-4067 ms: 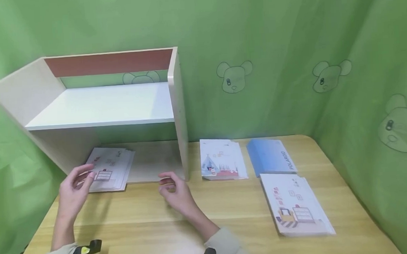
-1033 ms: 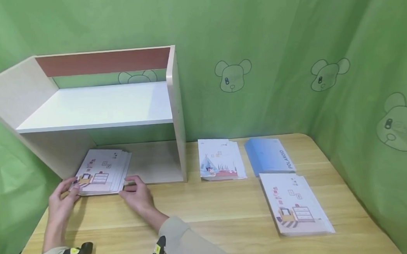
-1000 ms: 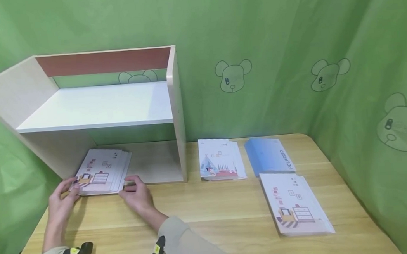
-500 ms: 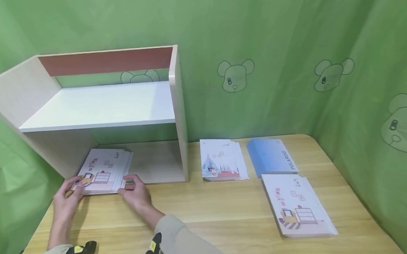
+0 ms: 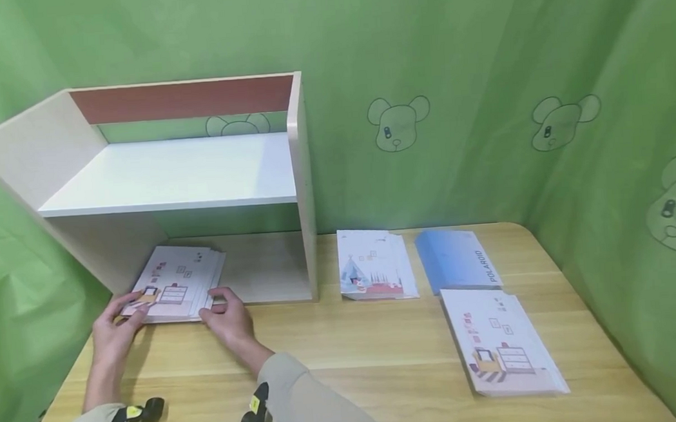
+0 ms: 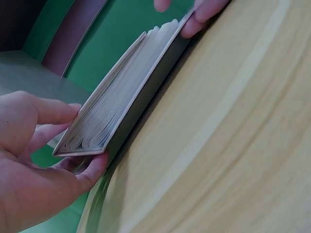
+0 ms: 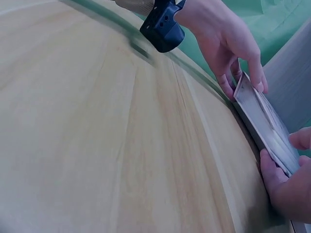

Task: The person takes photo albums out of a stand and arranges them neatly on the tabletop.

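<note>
A thick photo album (image 5: 182, 282) with a white illustrated cover lies at the left of the lower compartment, its near end jutting past the shelf's front. My left hand (image 5: 113, 331) pinches the near left corner; in the left wrist view its fingers lie against both covers of the album (image 6: 121, 97), with the loose page edges between. At the near right corner, my right hand (image 5: 231, 321) grips the same album. The right wrist view has the right hand's (image 7: 291, 189) thumb and fingers around that corner. The album's far part is hidden in both wrist views.
A two-tier shelf (image 5: 303, 174) of pale wood stands on the wooden table (image 5: 348, 378) against a green curtain. To its right lie a tent-pictured album (image 5: 370, 260), a blue one marked POLAROID (image 5: 457, 258) and another white illustrated album (image 5: 499, 340).
About four seconds ago the right hand was apart from the album, over the table; since then it came left onto the near right corner. Over the last second both hands stay there.
</note>
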### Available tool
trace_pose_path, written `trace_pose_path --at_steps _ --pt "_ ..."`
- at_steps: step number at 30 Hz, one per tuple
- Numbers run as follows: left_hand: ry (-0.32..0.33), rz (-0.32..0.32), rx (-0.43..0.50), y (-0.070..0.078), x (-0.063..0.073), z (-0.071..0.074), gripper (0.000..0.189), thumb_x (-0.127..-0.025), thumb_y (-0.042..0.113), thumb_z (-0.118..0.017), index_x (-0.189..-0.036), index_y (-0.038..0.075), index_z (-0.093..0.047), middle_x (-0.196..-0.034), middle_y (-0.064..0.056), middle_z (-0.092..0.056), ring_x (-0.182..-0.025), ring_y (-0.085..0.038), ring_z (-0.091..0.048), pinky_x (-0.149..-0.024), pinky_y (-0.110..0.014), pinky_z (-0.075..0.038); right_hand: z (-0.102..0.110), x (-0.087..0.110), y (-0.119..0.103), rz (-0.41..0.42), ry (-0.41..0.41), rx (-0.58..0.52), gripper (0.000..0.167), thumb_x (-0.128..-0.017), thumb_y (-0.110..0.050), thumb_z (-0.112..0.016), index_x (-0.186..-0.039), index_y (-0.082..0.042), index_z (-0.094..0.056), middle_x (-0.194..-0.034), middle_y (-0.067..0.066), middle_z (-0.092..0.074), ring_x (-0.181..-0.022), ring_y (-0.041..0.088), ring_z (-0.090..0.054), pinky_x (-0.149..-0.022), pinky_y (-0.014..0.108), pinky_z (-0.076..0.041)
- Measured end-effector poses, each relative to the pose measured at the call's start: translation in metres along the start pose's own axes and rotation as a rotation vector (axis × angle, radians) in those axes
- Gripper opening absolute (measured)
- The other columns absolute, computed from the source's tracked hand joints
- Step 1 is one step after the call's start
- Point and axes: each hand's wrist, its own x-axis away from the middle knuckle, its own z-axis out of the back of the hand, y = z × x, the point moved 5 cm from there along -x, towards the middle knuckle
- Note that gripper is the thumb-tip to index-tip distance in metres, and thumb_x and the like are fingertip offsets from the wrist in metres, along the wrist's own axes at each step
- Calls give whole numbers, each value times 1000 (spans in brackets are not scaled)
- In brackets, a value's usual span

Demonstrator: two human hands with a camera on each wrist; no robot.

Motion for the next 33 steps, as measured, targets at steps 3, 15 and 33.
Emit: trace_pose_path --at_steps 3,15,33 --pt "-27 3 -6 -1 1 1 55 -100 17 -67 -152 14 -49 -167 -24 -15 -98 5 -50 -80 -7 -50 0 0 0 -3 -1 6 37 -84 -14 -80 -119 -22 -70 -82 -8 -72 -64 11 -68 -61 26 -56" --pt "-229 -62 23 -2 5 3 65 -100 17 -69 -158 16 -41 -168 -27 -2 -111 -1 -42 -86 -8 -46 2 -4 6 -1 17 4 46 -82 -5 -79 -123 -22 -69 -76 -8 -61 -57 12 -68 -52 21 -52" --pt "-377 -44 211 -4 5 1 79 -94 -4 -66 -162 10 -27 -155 -30 -11 -107 0 -56 -91 -15 -53 7 0 2 -23 -59 22 54 -79 3 -79 -122 -28 -70 -72 -4 -62 -59 8 -52 -52 20 -46"
